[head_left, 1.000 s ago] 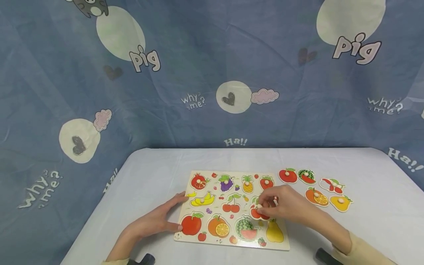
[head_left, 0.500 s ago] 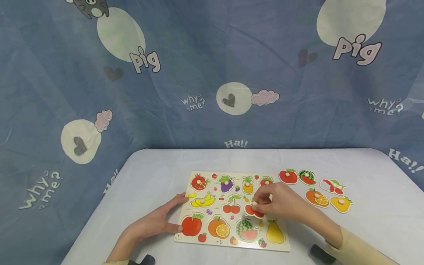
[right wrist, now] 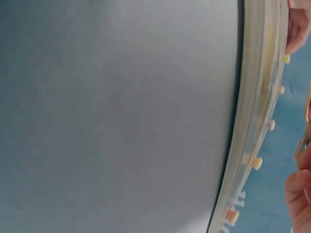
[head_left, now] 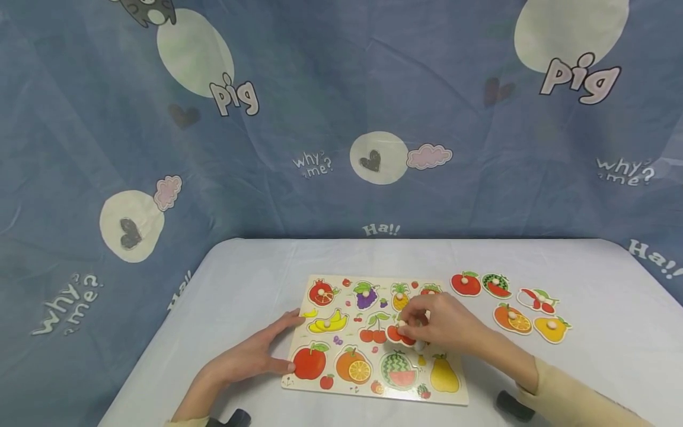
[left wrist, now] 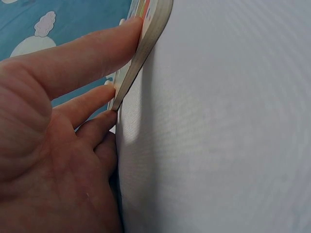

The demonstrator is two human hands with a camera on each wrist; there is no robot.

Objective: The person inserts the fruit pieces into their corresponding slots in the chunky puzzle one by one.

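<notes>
A wooden fruit puzzle board lies on the white table. My right hand pinches a cherry puzzle piece by its knob, just right of the printed cherries. In the right wrist view, that piece's edge is raised above the board, with the fingers at its lower end. My left hand rests at the board's left edge, fingers spread along it. In the left wrist view, its thumb presses the board's rim, and the other fingertips touch the edge farther along.
Right of the board lie loose knobbed pieces: apple, watermelon, orange, pear and a red-and-green one. Knobbed pieces, including bananas and grapes, sit in the board. A patterned blue cloth hangs behind.
My right hand has moved left across the board with the cherry piece, toward the printed cherries. The left hand has stayed at the board's edge.
</notes>
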